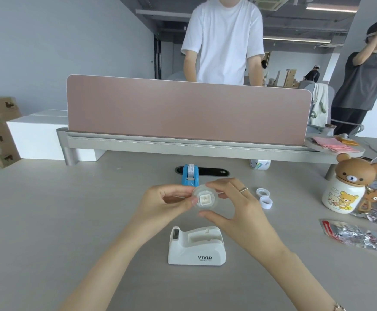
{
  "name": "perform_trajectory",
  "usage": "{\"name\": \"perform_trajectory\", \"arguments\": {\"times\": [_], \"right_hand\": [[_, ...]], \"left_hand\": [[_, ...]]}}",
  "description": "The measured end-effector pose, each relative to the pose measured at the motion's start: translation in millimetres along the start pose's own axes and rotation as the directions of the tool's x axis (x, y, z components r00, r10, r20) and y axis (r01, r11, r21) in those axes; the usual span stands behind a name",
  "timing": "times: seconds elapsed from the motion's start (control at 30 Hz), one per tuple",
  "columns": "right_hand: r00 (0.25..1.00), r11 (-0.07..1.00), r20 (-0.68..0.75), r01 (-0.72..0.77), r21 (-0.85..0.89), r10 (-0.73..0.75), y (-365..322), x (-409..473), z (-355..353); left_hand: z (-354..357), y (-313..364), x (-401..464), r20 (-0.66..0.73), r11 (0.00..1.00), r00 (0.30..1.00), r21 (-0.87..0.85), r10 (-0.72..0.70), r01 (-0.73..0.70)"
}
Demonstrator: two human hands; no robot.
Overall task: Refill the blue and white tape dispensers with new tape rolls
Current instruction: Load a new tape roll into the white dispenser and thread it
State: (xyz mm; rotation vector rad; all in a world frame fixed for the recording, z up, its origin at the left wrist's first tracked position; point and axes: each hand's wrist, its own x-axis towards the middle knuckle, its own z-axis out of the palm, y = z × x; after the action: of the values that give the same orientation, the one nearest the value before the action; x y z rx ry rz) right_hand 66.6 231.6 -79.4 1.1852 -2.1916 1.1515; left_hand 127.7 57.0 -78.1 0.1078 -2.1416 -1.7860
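Above the desk, both hands hold a clear tape roll (205,199) with a white square hub in its middle. My left hand (167,204) pinches its left edge with thumb and fingers. My right hand (230,204) curls around its right side and bottom. Directly below stands the white tape dispenser (196,246), marked VIVID, with its roll slot empty. The blue tape dispenser (190,175) stands farther back, a white strip running over its top. Two small white cores (264,197) lie on the desk to the right.
A bear-topped jar (346,189) and foil packets (353,236) sit at the right. A pink divider panel (187,111) closes off the desk's back edge, with a person in a white shirt behind it. A white tape pack (260,164) lies under the shelf.
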Motion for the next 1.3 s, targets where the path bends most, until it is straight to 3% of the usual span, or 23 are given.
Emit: {"name": "perform_trajectory", "arguments": {"times": [0.23, 0.37, 0.53, 0.77, 0.9, 1.03, 1.3], "right_hand": [[0.986, 0.972, -0.017, -0.164, 0.167, 0.169, 2.5, 4.4, -10.7], [0.983, 0.964, 0.086, -0.176, 0.199, 0.162, 0.3, 4.3, -11.7], [0.975, 0.941, 0.092, -0.219, 0.257, 0.202, -3.3, 2.8, -11.2], [0.908, 0.751, 0.088, -0.391, 0.533, 0.410, -11.3, 5.2, -12.0], [0.877, 0.670, 0.111, -0.433, 0.602, 0.467, -8.4, 5.6, -8.4], [0.873, 0.674, 0.177, -0.468, 0.572, 0.455, -4.6, 5.5, -7.2], [0.886, 0.724, 0.304, -0.462, 0.512, 0.351, 1.2, 5.4, -14.6]], "left_hand": [[0.7, -0.7, -0.7, 0.057, 1.000, 0.998, -0.023, 0.007, -0.006], [1.5, 0.2, -0.3, 0.012, 0.998, 0.998, 0.002, 0.059, -0.059], [1.6, -0.8, -1.5, -0.004, 0.993, 0.993, -0.003, 0.116, -0.116], [2.5, -2.2, -3.9, -0.001, 0.989, 0.992, -0.083, 0.125, -0.125], [5.6, -4.6, -4.9, -0.006, 0.988, 0.992, -0.093, 0.125, -0.125], [4.1, -4.5, -5.7, -0.015, 0.990, 0.991, -0.054, 0.132, -0.133], [-8.1, -1.2, -7.2, 0.116, 0.983, 0.982, 0.087, 0.149, -0.160]]}}
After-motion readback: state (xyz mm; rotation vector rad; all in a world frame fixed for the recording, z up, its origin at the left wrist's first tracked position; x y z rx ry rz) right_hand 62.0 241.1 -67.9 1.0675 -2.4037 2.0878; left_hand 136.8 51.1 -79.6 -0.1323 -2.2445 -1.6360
